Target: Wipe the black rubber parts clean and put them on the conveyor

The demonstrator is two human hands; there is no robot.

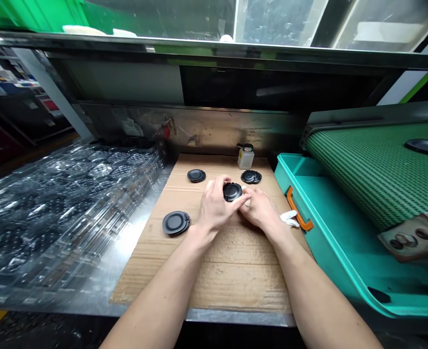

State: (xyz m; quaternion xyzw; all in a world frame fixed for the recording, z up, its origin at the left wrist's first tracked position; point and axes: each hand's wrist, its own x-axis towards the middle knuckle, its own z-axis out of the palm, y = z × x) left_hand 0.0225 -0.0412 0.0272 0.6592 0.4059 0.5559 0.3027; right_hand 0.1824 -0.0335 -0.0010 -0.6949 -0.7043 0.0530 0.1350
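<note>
Clamping a round black disc point(232, 193) at frame centre with the left hand point(213, 204); meeting its right edge with the right hand point(259, 206), cannot tell whether gripping; showing brown cardboard point(236, 281) below.

The held disc point(232, 192) has the look of black plastic, with a smooth, semi-gloss face. The lower-left disc stack point(175, 223) is matt. The work sheet point(239, 281) is corrugated cardboard, matt and ridged. The bench top point(127, 237) is smooth, reflective metal; the rear panel point(214, 133) is scuffed, satin metal. The trays point(54, 213) are transparent, high-gloss plastic. The bin point(359, 257) is smooth, low-sheen plastic. The conveyor belt point(366, 165) has a coarse, weave-like texture. The belt-end bracket point(413, 237) is dull, worn metal.
</note>
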